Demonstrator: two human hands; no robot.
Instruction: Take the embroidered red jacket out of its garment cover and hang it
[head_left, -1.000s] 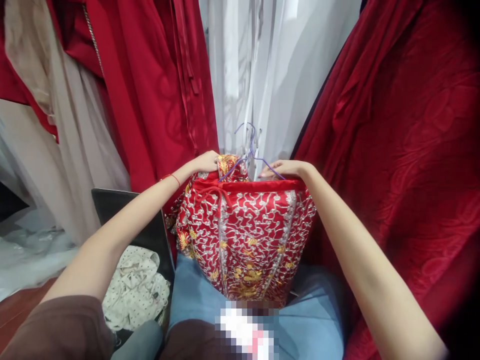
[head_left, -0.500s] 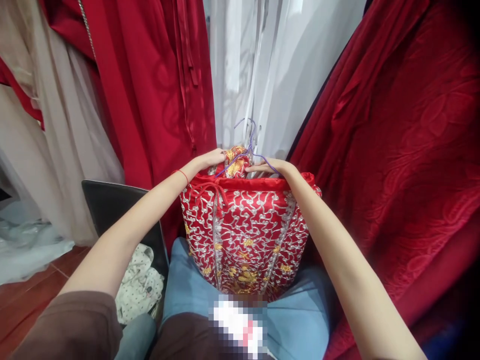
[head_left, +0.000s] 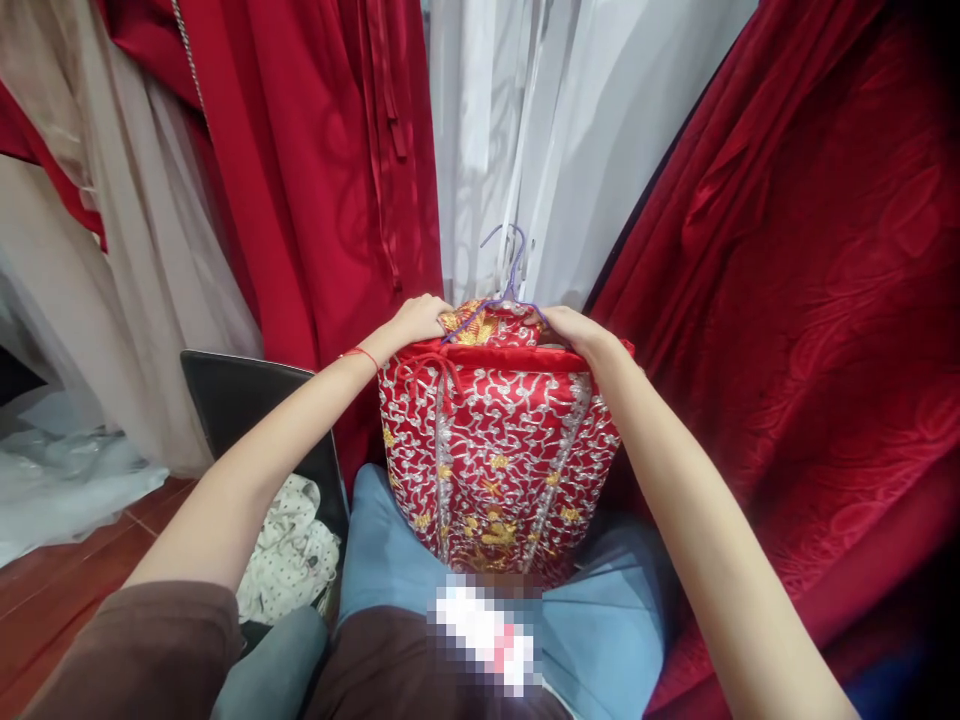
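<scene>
A red garment (head_left: 499,430) with silver and gold embroidery hangs upright between my knees, a red tie at the left of its waistband. A purple wire hanger (head_left: 514,262) rises from its top, hook upward. My left hand (head_left: 424,318) is closed on the bunched red and gold cloth (head_left: 480,322) at the hanger's left side. My right hand (head_left: 564,326) is at the hanger's right end, touching the cloth there; its fingers are partly hidden behind the hanger and waistband, and their grip is unclear.
Red fabrics (head_left: 322,180) hang at left and right, white cloth (head_left: 592,130) behind the hanger. A black panel (head_left: 247,405) stands left of my knees beside dotted cream cloth (head_left: 292,550). Clear plastic (head_left: 82,480) lies on the left floor.
My right hand has moved right, toward the hanger's end, and more of the bunched cloth shows between my hands. The view has shifted slightly.
</scene>
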